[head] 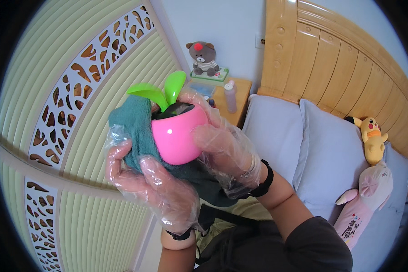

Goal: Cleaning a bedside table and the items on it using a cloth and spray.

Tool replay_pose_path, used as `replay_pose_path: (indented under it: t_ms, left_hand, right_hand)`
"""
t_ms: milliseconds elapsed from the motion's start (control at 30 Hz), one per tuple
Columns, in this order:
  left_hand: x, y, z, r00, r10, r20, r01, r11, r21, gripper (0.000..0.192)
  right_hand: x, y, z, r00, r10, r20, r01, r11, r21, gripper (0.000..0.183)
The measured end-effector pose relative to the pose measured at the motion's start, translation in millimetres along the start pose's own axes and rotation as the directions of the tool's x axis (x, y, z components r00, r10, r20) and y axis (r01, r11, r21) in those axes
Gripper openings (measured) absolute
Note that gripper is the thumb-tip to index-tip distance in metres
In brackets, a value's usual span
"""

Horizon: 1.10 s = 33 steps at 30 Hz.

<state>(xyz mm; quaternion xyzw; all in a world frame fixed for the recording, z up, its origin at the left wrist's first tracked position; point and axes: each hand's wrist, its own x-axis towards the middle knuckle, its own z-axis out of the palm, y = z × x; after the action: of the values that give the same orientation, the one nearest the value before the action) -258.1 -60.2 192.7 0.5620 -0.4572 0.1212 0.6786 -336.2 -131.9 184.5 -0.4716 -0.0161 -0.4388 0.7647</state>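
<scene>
A glossy pink round pot (176,137) with two green plastic leaves (174,89) and a dark top panel is held up before me. My right hand (221,146), in a clear plastic glove, grips its right side, thumb on the front and fingers behind. A dark green cloth (136,119) lies against the pot's left side, and part of it hangs below. My left hand (153,183), gloved the same way, holds the cloth with curled fingers. Black bands circle both wrists.
A wooden nightstand (239,102) stands beyond, bearing a plush bear (204,57) and a pale bottle (230,98). Right are grey-blue pillows (333,136), a wooden headboard (329,57), a yellow plush (373,142) and a pink plush (363,207). Ribbed cabinet doors (98,132) rise at left.
</scene>
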Motion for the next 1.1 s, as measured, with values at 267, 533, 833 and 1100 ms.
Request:
replay_pose_path:
  t_ms: [267,533,833,1100]
  left_hand:
    - [16.1,-51.1,58.0,0.996,-0.013,0.089,0.021,0.996,-0.090,0.024]
    - [-10.9,-155.4,102.6,0.883,-0.457,0.110,0.465,0.818,-0.339,0.021]
    - [-68.2,-274.4,167.0,0.621,-0.735,0.272,0.773,0.520,-0.362,0.019]
    - [-77.4,-317.7,188.7,0.458,-0.852,0.254,0.851,0.337,-0.403,0.019]
  right_hand:
    - [47.5,10.9,-36.1,0.984,-0.121,-0.134,0.139,0.981,0.137,0.073]
    - [53.7,-20.7,-167.6,0.827,-0.407,-0.387,0.316,0.907,-0.277,0.058]
    - [89.4,26.7,-384.0,0.677,-0.302,-0.672,-0.184,0.814,-0.551,0.052]
    - [147.8,91.4,-488.2,0.736,-0.186,-0.651,-0.389,0.671,-0.632,0.060]
